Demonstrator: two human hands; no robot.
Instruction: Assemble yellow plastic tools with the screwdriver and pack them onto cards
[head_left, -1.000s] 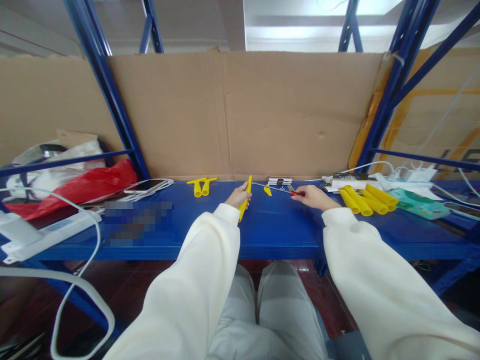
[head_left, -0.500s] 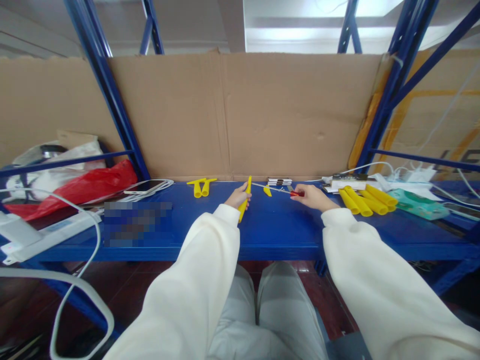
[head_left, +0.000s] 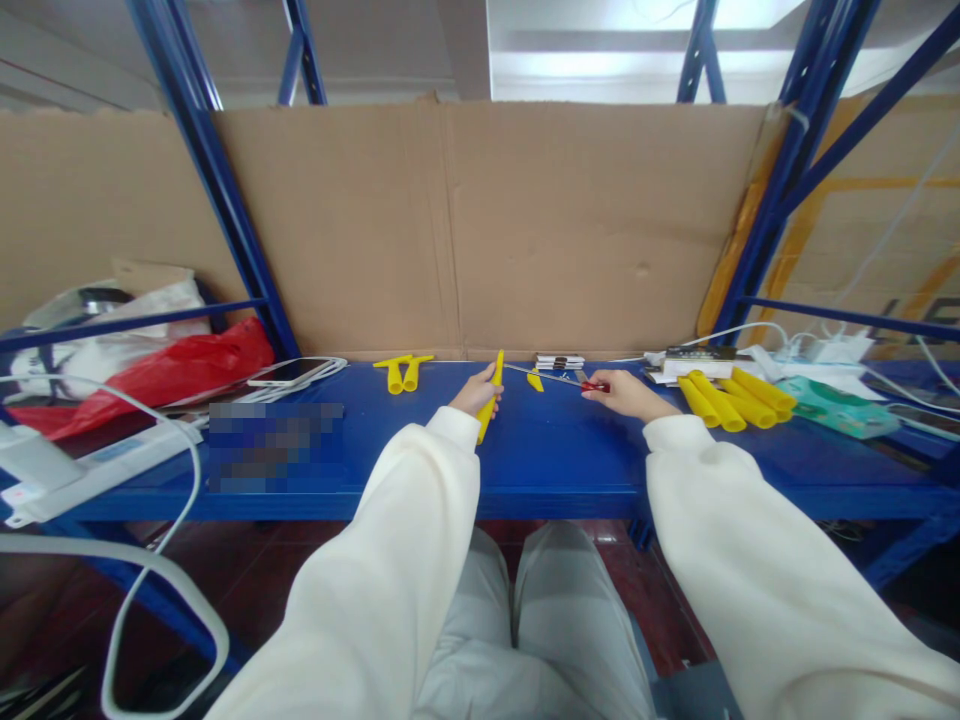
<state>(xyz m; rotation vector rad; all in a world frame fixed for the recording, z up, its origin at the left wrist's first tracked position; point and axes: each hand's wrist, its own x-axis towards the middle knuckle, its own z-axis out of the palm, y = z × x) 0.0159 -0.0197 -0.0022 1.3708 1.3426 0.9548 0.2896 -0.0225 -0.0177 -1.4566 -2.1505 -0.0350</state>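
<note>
My left hand [head_left: 475, 392] is closed around a yellow tube [head_left: 490, 398], which stands tilted over the blue table. In my right hand [head_left: 621, 393] is the red handle of a thin metal tool [head_left: 551, 376]. The tool's shaft points left, and its far end is close to the upper part of the tube; whether they touch I cannot tell. A small yellow piece [head_left: 535, 381] lies just below the shaft. Further left on the table, yellow pieces [head_left: 403, 373] form two T shapes. Several yellow tubes [head_left: 724, 403] lie to the right of my right hand.
A black-and-white stack [head_left: 559, 362] lies by the cardboard wall [head_left: 562, 220]. At the left are a phone [head_left: 289, 374], cables, a power strip [head_left: 97, 473] and a red bag [head_left: 172, 375]. A green packet [head_left: 838, 407] lies at the right. Blue posts flank the table [head_left: 562, 470].
The metal tool and my right hand have shifted very slightly. Both hands keep their holds, and the objects on the table lie as before.
</note>
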